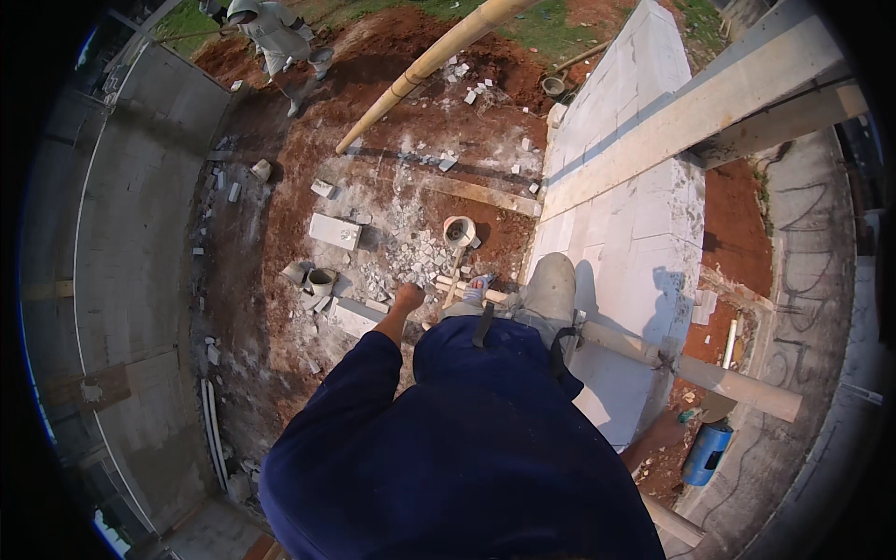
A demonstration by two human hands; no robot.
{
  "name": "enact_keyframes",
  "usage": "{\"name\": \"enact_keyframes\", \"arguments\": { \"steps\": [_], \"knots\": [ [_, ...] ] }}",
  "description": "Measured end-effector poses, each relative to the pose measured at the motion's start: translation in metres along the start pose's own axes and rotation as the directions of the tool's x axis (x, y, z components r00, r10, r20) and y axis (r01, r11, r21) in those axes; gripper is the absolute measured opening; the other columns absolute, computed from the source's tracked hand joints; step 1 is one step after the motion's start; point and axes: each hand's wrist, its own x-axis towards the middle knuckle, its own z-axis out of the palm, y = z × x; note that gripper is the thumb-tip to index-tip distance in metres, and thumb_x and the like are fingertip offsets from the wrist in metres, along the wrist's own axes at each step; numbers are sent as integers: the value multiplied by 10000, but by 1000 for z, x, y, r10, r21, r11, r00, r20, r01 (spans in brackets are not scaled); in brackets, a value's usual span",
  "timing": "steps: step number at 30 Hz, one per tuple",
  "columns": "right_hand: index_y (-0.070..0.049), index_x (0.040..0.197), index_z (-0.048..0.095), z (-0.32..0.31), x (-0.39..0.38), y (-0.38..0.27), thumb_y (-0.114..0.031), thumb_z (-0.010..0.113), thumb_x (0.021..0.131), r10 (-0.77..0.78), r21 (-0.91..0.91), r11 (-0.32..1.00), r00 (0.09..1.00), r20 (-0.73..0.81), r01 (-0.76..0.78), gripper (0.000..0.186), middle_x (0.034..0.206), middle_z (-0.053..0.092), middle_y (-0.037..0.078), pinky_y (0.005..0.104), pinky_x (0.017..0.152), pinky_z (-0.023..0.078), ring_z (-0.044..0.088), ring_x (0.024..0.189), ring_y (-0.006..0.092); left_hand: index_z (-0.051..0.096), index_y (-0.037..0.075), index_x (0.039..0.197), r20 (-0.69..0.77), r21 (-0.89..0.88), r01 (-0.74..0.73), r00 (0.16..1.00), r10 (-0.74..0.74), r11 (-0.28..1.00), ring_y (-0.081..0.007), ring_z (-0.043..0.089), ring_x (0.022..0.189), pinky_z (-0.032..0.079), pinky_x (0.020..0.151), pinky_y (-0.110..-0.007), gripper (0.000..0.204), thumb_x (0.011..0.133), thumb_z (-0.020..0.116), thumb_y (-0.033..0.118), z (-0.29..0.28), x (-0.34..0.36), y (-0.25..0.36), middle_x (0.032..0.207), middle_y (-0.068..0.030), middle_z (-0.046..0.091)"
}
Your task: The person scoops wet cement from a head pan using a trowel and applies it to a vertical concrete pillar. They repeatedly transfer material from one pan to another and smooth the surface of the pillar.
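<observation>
My left hand (408,297) hangs out at my left side, above the rubble on the ground far below. Its fingers look curled closed; whatever they may hold is hidden. On the other side my right hand (665,430) reaches low past the white block wall (611,219). It appears closed on a trowel, with a bit of green at the grip and a flat grey-brown blade (718,408). Bamboo poles (737,385) cross beneath me, and my sandalled foot (477,289) stands on them.
A plank (691,112) slants across the wall top. Below lie buckets (322,281), a white block (334,231) and broken pieces (425,257). A bamboo pole (420,75) leans ahead. A blue drum (702,462) stands right; another person (271,33) is far left.
</observation>
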Motion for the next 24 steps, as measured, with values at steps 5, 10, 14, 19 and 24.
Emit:
{"name": "enact_keyframes", "arguments": {
  "steps": [5,10,14,19,24],
  "knots": [
    [70,1065,720,6,-19,-13,-548,694,935,-51,-124,991,999,1,50,632,951,749,273,545,702,586,744,848,467,759,2,929,154,-265,231,968,-196,936,-217,771,804,610,670,-387,153,890,637,87,35,-15,-68,942,-116,775],
    [79,1012,739,-24,-29,-39,-549,711,922,-48,-37,998,997,67,51,635,924,747,278,544,681,580,747,835,454,770,60,926,85,33,-132,988,128,991,-206,760,856,605,674,-386,152,930,618,64,67,-16,-55,903,-78,768],
    [68,1012,749,-19,-34,-40,-530,708,924,-81,11,997,996,43,80,606,933,752,264,556,717,575,749,857,440,793,108,943,123,-257,172,982,-145,951,-230,766,813,615,691,-397,162,884,644,123,46,-9,-41,941,-87,775],
    [57,1019,754,-21,-25,-31,-556,676,928,-73,-63,995,996,42,75,625,919,753,252,547,731,584,747,848,431,799,86,985,108,-334,127,989,-96,934,-258,767,749,624,712,-405,219,845,660,180,-5,2,21,911,-110,773],
    [70,942,758,-27,-31,-45,-577,676,934,-100,-77,991,992,79,106,651,869,746,256,536,705,594,744,793,428,793,33,936,3,-327,232,970,-244,916,-253,765,759,613,730,-428,256,857,650,231,-32,20,42,837,-149,762]
  ]
}}
